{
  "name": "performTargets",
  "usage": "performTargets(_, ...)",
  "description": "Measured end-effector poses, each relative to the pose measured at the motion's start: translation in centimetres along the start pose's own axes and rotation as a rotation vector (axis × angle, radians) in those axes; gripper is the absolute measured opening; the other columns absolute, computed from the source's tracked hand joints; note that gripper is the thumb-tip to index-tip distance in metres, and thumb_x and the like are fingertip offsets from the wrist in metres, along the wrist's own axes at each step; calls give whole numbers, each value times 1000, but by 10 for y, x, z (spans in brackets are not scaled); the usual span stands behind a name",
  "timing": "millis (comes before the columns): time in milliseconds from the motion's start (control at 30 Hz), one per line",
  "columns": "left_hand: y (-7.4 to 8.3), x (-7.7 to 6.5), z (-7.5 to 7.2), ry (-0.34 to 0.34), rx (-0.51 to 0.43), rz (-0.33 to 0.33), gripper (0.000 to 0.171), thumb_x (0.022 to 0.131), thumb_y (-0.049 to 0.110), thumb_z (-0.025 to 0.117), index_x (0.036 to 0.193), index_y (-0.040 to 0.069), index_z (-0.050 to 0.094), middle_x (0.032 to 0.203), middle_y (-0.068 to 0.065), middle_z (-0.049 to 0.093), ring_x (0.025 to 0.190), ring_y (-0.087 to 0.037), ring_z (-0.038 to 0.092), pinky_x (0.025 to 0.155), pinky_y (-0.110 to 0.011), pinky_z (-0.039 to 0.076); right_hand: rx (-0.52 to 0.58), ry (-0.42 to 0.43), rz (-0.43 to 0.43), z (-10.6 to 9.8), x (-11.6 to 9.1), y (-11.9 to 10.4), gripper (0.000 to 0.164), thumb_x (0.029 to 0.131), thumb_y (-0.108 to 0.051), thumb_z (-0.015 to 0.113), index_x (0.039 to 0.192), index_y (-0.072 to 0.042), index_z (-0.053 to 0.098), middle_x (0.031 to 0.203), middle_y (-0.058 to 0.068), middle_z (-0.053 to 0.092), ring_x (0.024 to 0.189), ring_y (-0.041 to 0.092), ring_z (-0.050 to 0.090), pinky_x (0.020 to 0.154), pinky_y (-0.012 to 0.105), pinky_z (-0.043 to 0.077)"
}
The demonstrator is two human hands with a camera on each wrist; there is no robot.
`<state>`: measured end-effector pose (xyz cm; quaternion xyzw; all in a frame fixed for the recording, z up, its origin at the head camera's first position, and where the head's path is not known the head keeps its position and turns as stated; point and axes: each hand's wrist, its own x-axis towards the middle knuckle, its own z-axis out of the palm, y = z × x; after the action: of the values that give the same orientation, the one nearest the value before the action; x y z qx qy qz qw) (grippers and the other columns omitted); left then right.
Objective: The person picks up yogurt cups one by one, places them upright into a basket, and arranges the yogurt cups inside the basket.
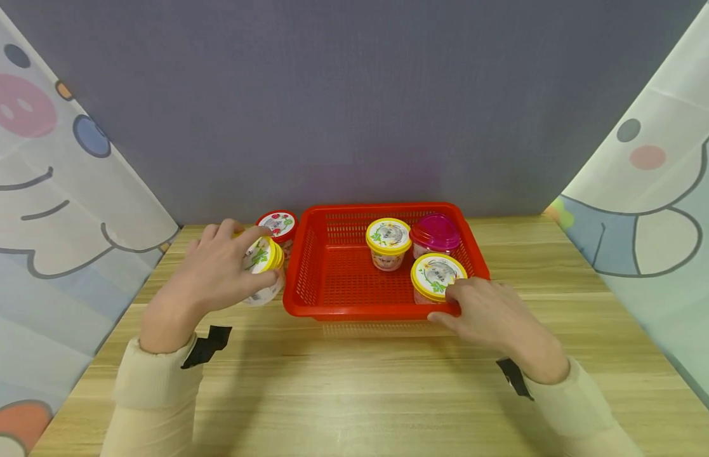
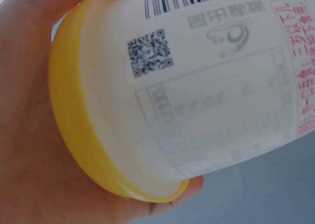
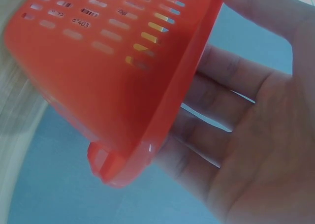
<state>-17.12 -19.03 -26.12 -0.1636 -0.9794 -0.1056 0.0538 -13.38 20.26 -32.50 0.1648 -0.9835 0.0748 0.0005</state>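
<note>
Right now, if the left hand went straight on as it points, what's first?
Probably the red-lidded cup, just past the left hand and its held cup. The head view leaves the depth gap unclear.

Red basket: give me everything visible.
The red basket looks like plastic: rectangular, open-topped, walls and floor perforated, with a smooth rim. It stands upright on the wood-look table, holding two yellow-lidded cups and a magenta-lidded cup. The right hand grips its near right corner.
</note>
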Motion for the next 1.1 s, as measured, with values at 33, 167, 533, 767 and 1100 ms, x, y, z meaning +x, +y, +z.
performTargets(33,1,1,-1,1,1,0,60,86,41,64,141,21,55,132,-19,48,115,-42,42,88,-61,35,0,2,-1,0,0,0,36,86,-47,77,76,-18,59,68,-7,48,63,15,46,55,33,35)
performTargets(167,7,4,-4,3,1,1,59,86,40,64,141,23,56,133,-19,48,115,-42,43,89,-61,34,2,5,-5,0,0,0,35,86,-47,76,76,-18,60,68,-7,49,63,15,47,55,34,36)
performTargets(533,21,14,-7,-13,-10,50,60,84,37,61,143,25,52,123,-16,49,108,-36,43,86,-53,34,6,9,-4,0,1,1,35,86,-46,77,73,-20,56,66,-7,48,62,15,46,54,34,35)
performTargets(767,33,27,-8,-36,-13,72,60,85,40,60,143,24,54,130,-14,48,113,-35,41,87,-52,34,10,0,2,0,1,1,33,85,-45,78,78,-17,61,68,-7,50,64,15,47,54,33,36)
performTargets(1100,51,45,1,-75,-6,114,63,83,47,63,141,25,53,125,-11,47,110,-32,41,87,-51,34,4,9,-4,1,2,1,36,86,-46,77,72,-21,55,65,-8,47,61,15,45,54,35,34)
